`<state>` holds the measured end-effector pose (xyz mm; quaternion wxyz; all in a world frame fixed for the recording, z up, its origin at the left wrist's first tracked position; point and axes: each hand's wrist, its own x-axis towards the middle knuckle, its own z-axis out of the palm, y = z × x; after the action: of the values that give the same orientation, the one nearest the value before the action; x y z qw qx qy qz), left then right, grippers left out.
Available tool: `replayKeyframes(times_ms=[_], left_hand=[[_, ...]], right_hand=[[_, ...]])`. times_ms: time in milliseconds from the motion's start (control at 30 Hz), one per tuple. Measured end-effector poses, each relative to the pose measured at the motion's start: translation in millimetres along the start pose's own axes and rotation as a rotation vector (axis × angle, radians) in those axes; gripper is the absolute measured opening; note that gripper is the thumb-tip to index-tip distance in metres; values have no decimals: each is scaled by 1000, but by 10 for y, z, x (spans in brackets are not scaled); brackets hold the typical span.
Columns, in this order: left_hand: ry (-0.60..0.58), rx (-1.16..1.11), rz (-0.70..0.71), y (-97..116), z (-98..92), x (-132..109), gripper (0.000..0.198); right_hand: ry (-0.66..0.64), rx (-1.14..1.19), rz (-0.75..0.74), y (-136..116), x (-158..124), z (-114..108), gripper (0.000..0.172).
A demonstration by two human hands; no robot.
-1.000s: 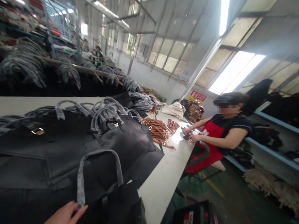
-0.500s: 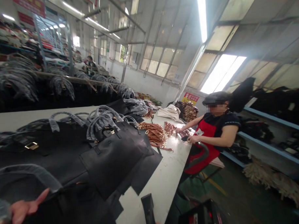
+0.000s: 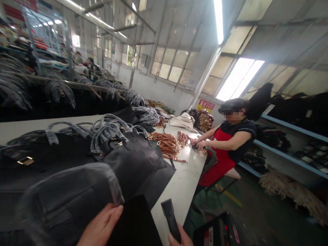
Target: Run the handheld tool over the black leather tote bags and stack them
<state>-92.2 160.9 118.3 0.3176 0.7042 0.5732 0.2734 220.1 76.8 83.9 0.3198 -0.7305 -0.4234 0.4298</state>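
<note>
My left hand (image 3: 101, 227) is closed at the top edge of a black handbag (image 3: 136, 224), beside the foot of its plastic-wrapped handle (image 3: 112, 178). The thumb is hidden, and the near part of the bag is blurred. My right hand (image 3: 183, 241) grips a black handheld tool (image 3: 169, 216) with a wide, flat head, shaped like a hair clipper. The tool points up and away over the white table (image 3: 188, 176). More black bags (image 3: 135, 152) with wrapped handles and gold buckles lie in layers beyond my left hand.
Brown straps with gold rings (image 3: 167, 144) lie piled farther along the table. A co-worker in a red apron (image 3: 221, 149) sits at the right edge, hands on small pieces. A black box (image 3: 214, 230) stands low at right; shelves (image 3: 296, 150) hold dark goods.
My left hand has come rightward from the lower left corner, with a wrapped handle and black bag beside it. The right hand and tool have risen further into view. The co-worker's hands have drawn together.
</note>
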Motion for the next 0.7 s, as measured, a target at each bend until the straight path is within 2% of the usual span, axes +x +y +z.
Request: replayKeyframes(times_ms=[33,67,167,233,333,400,533,700], left_hand=[[-83,31,12,43,204,71,47],[-102,96,16,64,414,108,46],[-64,296,236,-5,953,24,52],[-11,383,374,-116,1155,-132,55],[45,470,381,-268,1258,-347,49],[42,505,360,-330,1271,-424,48],[36,521,370,-363,1292,-453,52],[13,526,377,-339,1294,-442,51]], right_hand=[[33,20,-5,-1,31,-39,69],[54,25,-7,-12,46,-83,72],[57,-51,15,-93,11,-224,73],[30,-110,21,-152,-40,-291,72],[-72,-164,69,-197,-96,-314,75],[-168,-185,123,-201,-120,-272,73],[-349,-123,214,-218,-113,-105,68],[-454,-22,239,-329,91,39,63]])
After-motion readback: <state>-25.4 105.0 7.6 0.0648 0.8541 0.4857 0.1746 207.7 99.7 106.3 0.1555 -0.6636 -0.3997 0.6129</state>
